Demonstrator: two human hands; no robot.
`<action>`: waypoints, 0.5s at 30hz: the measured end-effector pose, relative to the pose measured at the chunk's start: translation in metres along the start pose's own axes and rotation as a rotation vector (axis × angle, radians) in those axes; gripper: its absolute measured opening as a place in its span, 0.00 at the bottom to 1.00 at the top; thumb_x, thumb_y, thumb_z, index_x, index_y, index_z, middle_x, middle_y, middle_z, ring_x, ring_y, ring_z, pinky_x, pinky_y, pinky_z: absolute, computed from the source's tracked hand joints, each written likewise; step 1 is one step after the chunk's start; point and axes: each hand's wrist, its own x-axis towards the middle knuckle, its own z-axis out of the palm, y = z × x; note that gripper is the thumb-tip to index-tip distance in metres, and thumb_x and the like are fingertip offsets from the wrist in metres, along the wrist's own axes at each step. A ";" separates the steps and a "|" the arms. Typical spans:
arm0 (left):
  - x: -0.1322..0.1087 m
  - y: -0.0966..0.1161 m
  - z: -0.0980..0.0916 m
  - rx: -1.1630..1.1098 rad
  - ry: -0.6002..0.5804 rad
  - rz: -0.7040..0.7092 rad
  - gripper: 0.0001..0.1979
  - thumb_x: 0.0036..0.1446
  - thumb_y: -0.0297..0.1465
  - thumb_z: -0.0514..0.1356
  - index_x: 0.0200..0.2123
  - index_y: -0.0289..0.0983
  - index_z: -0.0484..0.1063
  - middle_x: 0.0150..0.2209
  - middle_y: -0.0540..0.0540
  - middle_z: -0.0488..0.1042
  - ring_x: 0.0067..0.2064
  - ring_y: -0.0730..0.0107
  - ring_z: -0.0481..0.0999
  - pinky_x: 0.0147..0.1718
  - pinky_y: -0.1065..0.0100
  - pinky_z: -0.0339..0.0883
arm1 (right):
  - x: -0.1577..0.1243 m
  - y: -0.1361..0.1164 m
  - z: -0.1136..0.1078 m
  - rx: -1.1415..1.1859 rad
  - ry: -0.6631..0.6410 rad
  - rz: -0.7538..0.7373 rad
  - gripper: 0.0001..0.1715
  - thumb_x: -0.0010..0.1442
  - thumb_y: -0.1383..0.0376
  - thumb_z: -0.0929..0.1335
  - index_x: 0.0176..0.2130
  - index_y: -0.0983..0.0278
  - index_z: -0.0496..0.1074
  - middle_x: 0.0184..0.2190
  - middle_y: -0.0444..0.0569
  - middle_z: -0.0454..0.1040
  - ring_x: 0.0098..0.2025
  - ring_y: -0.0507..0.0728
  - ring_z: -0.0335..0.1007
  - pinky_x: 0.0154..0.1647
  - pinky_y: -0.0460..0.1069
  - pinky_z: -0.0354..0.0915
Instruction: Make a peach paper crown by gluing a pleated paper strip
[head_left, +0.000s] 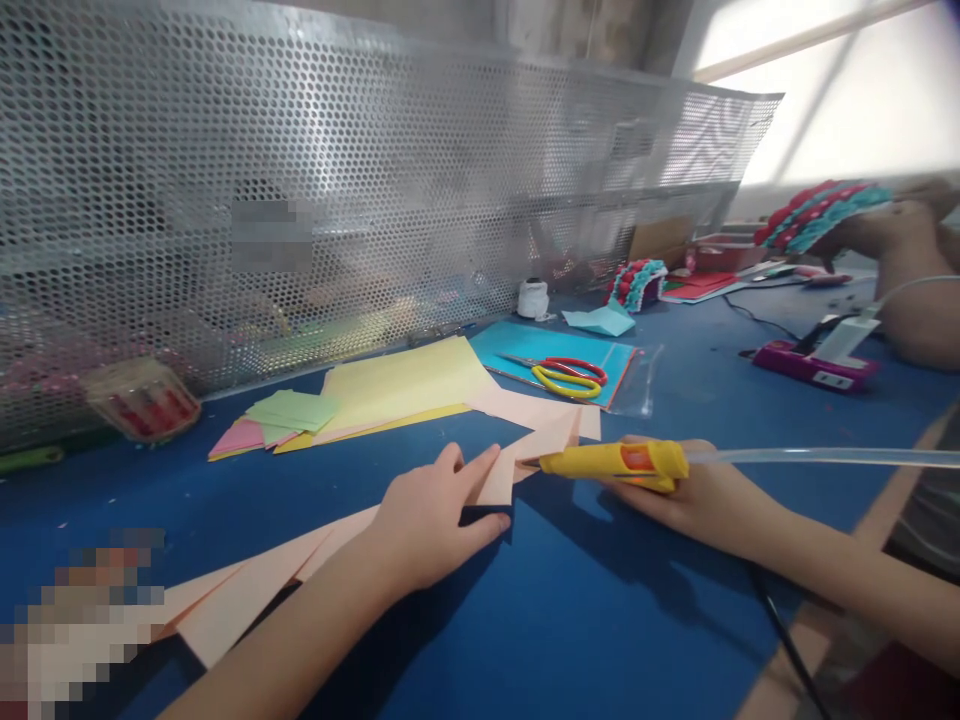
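My right hand (pixel 697 500) is wrapped round a yellow hot glue gun (pixel 600 462), with a clear glue stick (pixel 810 457) trailing out of its back. The gun's nozzle points left and touches or nearly touches a fold of a pale peach paper strip (pixel 496 487). My left hand (pixel 427 520) holds this zigzag-folded strip against the table, its thumb and fingers on either side of the fold. More of the folded strip (pixel 247 600) runs under my left forearm toward the lower left, partly hidden. Another part of it lies beyond the nozzle.
Red-and-yellow-handled scissors (pixel 570 377) lie on blue paper (pixel 510 345). Yellow sheets (pixel 405 385) and small green paper pieces (pixel 292 415) are to the left. A purple power strip (pixel 814 367) sits at right, near another person's arm (pixel 915 270). A perforated metal screen (pixel 375 180) stands behind.
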 end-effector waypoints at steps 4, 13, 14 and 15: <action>0.007 0.006 0.004 0.051 0.060 0.050 0.29 0.62 0.41 0.44 0.64 0.40 0.51 0.45 0.41 0.65 0.41 0.57 0.71 0.35 0.60 0.67 | -0.002 -0.006 -0.002 -0.145 -0.035 0.025 0.11 0.59 0.60 0.61 0.34 0.61 0.71 0.25 0.46 0.76 0.23 0.54 0.72 0.22 0.46 0.62; 0.021 0.006 0.008 0.057 0.021 0.102 0.26 0.63 0.36 0.41 0.63 0.36 0.54 0.45 0.40 0.68 0.42 0.56 0.71 0.38 0.60 0.67 | -0.001 -0.013 -0.007 -0.282 -0.133 -0.014 0.08 0.58 0.66 0.61 0.34 0.61 0.70 0.26 0.44 0.77 0.25 0.54 0.72 0.22 0.45 0.59; 0.023 0.005 0.006 0.015 -0.003 0.074 0.26 0.64 0.37 0.39 0.63 0.39 0.53 0.44 0.41 0.69 0.43 0.57 0.72 0.38 0.61 0.67 | 0.000 -0.013 -0.007 -0.298 -0.139 -0.025 0.08 0.58 0.66 0.61 0.35 0.61 0.70 0.26 0.44 0.77 0.25 0.54 0.73 0.23 0.45 0.58; 0.025 0.003 0.003 -0.036 -0.028 0.051 0.26 0.65 0.38 0.37 0.64 0.43 0.52 0.44 0.42 0.69 0.43 0.59 0.72 0.39 0.61 0.67 | 0.000 -0.012 -0.007 -0.315 -0.142 -0.039 0.08 0.57 0.66 0.62 0.35 0.61 0.70 0.26 0.44 0.77 0.26 0.55 0.73 0.23 0.45 0.58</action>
